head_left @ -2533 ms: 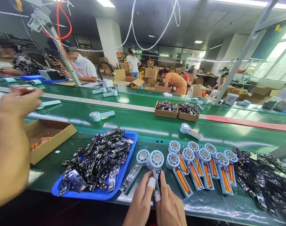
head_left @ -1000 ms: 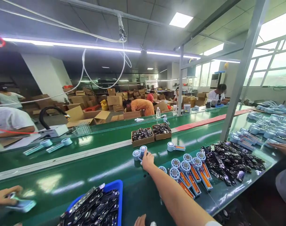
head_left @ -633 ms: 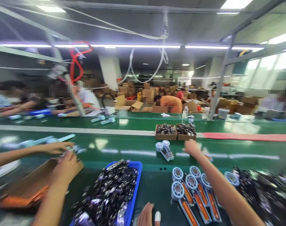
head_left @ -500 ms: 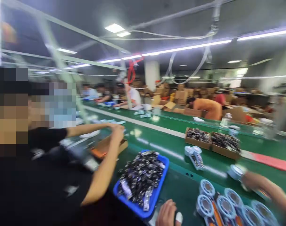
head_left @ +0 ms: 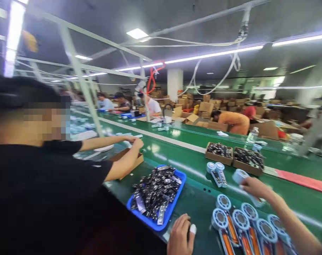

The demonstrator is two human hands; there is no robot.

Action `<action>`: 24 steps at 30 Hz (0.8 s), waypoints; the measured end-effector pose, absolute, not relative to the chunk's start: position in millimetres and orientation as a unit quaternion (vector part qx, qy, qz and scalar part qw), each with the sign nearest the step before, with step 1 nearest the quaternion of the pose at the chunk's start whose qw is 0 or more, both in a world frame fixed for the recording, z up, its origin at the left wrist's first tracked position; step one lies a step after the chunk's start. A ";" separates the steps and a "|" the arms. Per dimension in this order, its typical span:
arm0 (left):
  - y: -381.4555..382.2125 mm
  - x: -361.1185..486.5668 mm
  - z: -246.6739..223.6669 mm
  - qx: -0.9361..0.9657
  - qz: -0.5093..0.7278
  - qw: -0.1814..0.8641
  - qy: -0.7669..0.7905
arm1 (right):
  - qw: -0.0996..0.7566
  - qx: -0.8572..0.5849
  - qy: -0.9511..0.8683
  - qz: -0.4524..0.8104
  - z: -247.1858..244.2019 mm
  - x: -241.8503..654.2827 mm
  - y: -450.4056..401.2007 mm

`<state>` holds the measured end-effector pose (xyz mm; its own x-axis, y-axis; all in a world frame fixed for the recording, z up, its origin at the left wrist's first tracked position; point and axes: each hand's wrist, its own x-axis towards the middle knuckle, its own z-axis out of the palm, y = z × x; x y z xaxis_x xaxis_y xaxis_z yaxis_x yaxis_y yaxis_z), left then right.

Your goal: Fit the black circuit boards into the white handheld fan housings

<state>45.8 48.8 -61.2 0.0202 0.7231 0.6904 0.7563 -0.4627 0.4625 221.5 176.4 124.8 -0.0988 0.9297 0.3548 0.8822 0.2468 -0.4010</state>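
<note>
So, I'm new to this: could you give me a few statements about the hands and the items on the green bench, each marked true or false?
1. The right hand holds a light-blue unit. True.
2. The blue tray is full of bottles. False: the blue tray holds dark circuit boards.
3. A white cover caps the left hand's thumb. True.
4. The two cardboard boxes are empty. False: both cardboard boxes are heaped with dark parts.

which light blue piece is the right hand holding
The lone piece near the right carton: the right hand grips it, but not the pair or orange-filled group.
</note>
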 end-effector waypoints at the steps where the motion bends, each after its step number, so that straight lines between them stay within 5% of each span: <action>1: 50.0 43.4 -62.8 -0.719 -0.469 0.012 -0.512 | 0.263 -0.622 -0.736 0.050 125.8 238.5 167.3; 7: 48.4 32.1 -71.8 -0.730 -0.489 -0.030 -0.477 | 0.205 -0.603 -0.764 0.102 76.6 217.2 84.7; 13: 31.6 12.3 -63.2 -0.684 -0.555 -0.125 -0.456 | 0.230 -0.665 -0.709 -0.042 -15.1 150.4 36.8; 19: 43.3 -30.2 3.5 -0.696 -0.510 -0.136 -0.488 | 0.348 -0.594 -0.723 0.061 -35.9 181.9 18.5; 24: 136.0 -83.3 66.4 -0.714 -0.346 -0.094 -0.601 | 0.381 -0.584 -0.701 0.149 -42.4 191.5 13.9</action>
<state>-83.3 136.0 66.4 0.0377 0.9240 0.3805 0.7932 -0.2593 0.5509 191.5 13.9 -42.4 -0.0266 0.9324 0.3604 0.7058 0.2728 -0.6537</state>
